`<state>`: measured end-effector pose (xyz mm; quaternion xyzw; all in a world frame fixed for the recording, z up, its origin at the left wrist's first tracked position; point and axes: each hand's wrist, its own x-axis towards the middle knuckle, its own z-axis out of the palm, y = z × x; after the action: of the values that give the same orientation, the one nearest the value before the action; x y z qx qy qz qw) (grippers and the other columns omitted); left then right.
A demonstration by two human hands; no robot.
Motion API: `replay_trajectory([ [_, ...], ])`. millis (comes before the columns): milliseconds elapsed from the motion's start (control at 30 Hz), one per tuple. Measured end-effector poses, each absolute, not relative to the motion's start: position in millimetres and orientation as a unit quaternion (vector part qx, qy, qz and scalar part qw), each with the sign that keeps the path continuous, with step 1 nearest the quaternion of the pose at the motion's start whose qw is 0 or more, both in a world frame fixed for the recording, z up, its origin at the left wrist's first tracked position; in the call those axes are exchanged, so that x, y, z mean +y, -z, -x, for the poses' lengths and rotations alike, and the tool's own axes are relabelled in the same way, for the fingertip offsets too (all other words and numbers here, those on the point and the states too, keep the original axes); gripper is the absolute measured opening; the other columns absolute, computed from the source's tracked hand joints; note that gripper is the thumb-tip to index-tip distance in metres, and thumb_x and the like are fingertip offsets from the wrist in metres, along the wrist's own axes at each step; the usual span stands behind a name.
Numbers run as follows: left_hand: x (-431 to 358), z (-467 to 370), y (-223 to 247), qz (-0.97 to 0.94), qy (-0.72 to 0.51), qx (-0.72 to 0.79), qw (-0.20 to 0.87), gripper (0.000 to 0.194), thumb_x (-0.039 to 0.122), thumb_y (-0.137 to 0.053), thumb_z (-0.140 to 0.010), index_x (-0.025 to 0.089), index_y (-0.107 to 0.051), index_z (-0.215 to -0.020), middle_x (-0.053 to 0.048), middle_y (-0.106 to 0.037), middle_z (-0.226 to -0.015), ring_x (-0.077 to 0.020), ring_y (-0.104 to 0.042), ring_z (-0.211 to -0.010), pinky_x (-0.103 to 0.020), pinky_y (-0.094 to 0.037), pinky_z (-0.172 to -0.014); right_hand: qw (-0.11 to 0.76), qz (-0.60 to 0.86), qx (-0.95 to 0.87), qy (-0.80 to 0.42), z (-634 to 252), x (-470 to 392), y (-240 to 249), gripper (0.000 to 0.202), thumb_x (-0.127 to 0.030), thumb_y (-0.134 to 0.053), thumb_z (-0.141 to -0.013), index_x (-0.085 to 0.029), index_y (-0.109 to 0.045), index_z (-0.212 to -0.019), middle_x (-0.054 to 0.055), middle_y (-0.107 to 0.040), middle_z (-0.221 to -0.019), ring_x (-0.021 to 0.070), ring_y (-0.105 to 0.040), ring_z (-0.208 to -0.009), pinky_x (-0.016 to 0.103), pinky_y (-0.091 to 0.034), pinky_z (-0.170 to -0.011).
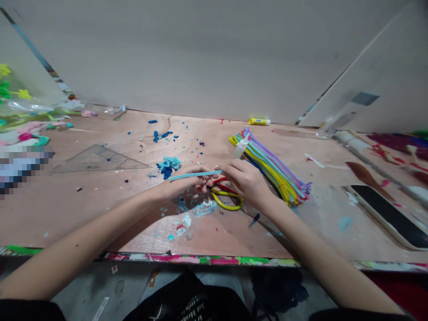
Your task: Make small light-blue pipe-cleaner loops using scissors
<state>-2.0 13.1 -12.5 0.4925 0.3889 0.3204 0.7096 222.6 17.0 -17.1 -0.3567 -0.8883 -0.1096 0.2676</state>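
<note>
1. Strip (195, 174), pale blue, lies along the left hand (182, 182), whose grip I cannot tell; poorly supported, it could slip.
2. Scissors (224, 193) between the hands could nick careless fingers.
3. Right hand (246, 180) pinches its end; overtight pressure might crease it.

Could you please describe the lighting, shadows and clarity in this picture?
Head view: dim, cool light, with soft shadows beneath the left forearm and right forearm on the tabletop; head view: pale sheen near the front edge; head view: slightly soft detail, the yellow tube's print unreadable; head view: blocky pixelation over part of the left edge.
</note>
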Motion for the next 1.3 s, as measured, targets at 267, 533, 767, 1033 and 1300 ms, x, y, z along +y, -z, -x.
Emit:
replay_trajectory([
  [267, 32, 14, 14, -0.573, -0.279, 0.294, 0.712, 0.030, 0.043, -0.058, -0.090, 0.018, -0.074, -0.091, -0.008, -0.070, -0.083, -0.0136, -0.061, -0.066, -0.027, -0.049, -0.063, 0.247, 0.325, -0.903, 0.132, -225, 18, 12, 0.027, -0.020, -0.042, -0.099, -0.016, -0.068, -0.105, 0.010, -0.066, -0.084, 0.0207, -0.054, -0.074, 0.032, -0.041, -0.066],
  [533, 28, 13, 18, -0.627, -0.226, 0.322, 0.672, 0.028, 0.040, -0.069, -0.083, 0.013, -0.068, -0.089, -0.001, -0.062, -0.071, -0.0096, -0.054, -0.060, -0.022, -0.041, -0.057, 0.260, 0.312, -0.905, 0.128, -221, 17, 15, 0.023, -0.020, -0.048, -0.098, -0.012, -0.068, -0.105, 0.011, -0.067, -0.083, 0.0203, -0.057, -0.076, 0.031, -0.043, -0.067],
  [767, 26, 11, 19, -0.590, -0.229, 0.305, 0.712, 0.027, 0.038, -0.074, -0.079, 0.014, -0.067, -0.089, -0.001, -0.063, -0.075, -0.0101, -0.058, -0.065, -0.023, -0.045, -0.063, 0.261, 0.334, -0.897, 0.123, -221, 18, 18, 0.026, -0.020, -0.046, -0.098, -0.011, -0.068, -0.108, 0.011, -0.067, -0.085, 0.0204, -0.056, -0.076, 0.031, -0.043, -0.067],
  [1033, 26, 10, 21, -0.589, -0.248, 0.307, 0.705, 0.024, 0.036, -0.070, -0.082, 0.014, -0.063, -0.087, 0.000, -0.062, -0.068, -0.0103, -0.059, -0.060, -0.025, -0.047, -0.064, 0.299, 0.330, -0.888, 0.116, -222, 15, 11, 0.030, -0.020, -0.042, -0.099, -0.011, -0.065, -0.116, 0.013, -0.066, -0.093, 0.0223, -0.059, -0.085, 0.033, -0.047, -0.073],
  [1300, 26, 8, 21, -0.585, -0.258, 0.292, 0.711, 0.020, 0.033, -0.068, -0.084, 0.013, -0.065, -0.088, 0.000, -0.060, -0.064, -0.0110, -0.058, -0.060, -0.029, -0.051, -0.067, 0.373, 0.324, -0.860, 0.125, -226, 13, 1, 0.029, -0.014, -0.045, -0.096, -0.020, -0.062, -0.120, 0.010, -0.064, -0.102, 0.0221, -0.060, -0.094, 0.035, -0.049, -0.080],
])
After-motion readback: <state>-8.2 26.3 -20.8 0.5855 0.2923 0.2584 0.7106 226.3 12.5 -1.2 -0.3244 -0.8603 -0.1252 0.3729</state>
